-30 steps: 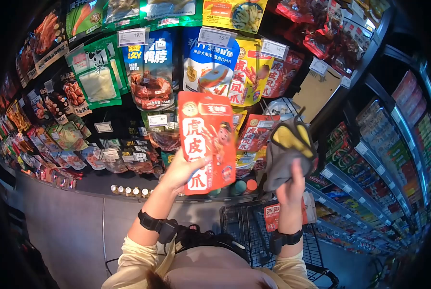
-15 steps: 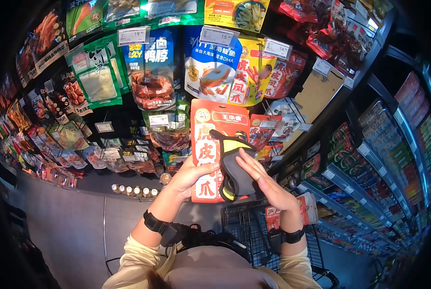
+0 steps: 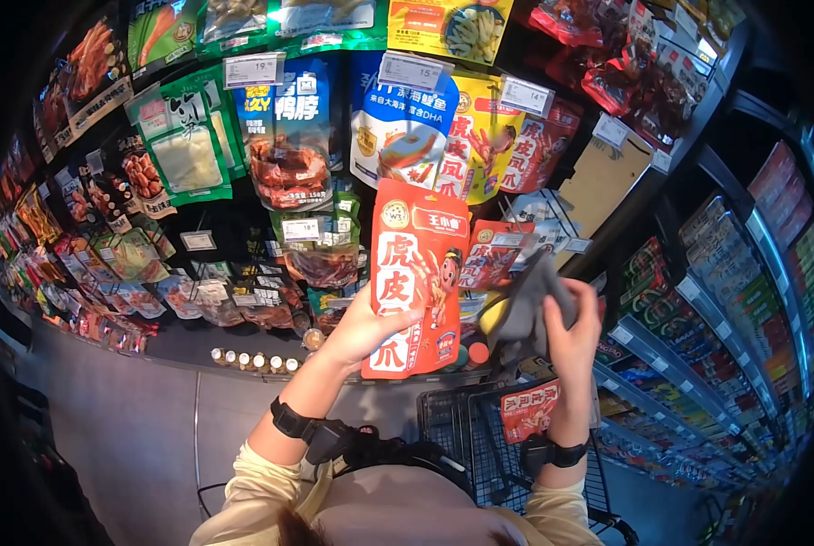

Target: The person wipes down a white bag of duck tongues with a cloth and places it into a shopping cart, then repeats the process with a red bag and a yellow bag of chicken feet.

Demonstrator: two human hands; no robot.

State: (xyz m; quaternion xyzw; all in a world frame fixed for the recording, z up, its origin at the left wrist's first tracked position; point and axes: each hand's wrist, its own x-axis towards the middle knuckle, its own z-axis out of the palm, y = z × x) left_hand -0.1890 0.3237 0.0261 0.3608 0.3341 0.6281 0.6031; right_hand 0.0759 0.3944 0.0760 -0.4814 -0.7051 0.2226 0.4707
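Note:
My left hand is closed on the lower left side of a red snack bag with white Chinese lettering, its thumb across the front. The bag is upright before the shelf, its front showing a cartoon face. To the right, my right hand pinches a grey cloth piece with a yellow-green patch, blurred by motion; its exact kind does not show. Below, near my right wrist, another red bag appears by the shopping cart, partly hidden by the wrist.
Snack packs hang on hooks ahead, including a blue-and-white bag and a duck-neck bag, with price tags above. Small jars line the low shelf edge. Stocked shelves run along the right. Grey floor lies at lower left.
My right hand has moved right, lifting the grey cloth off the front of the red bag. The bag's printed front is now uncovered, and my left hand still holds it, slightly tilted.

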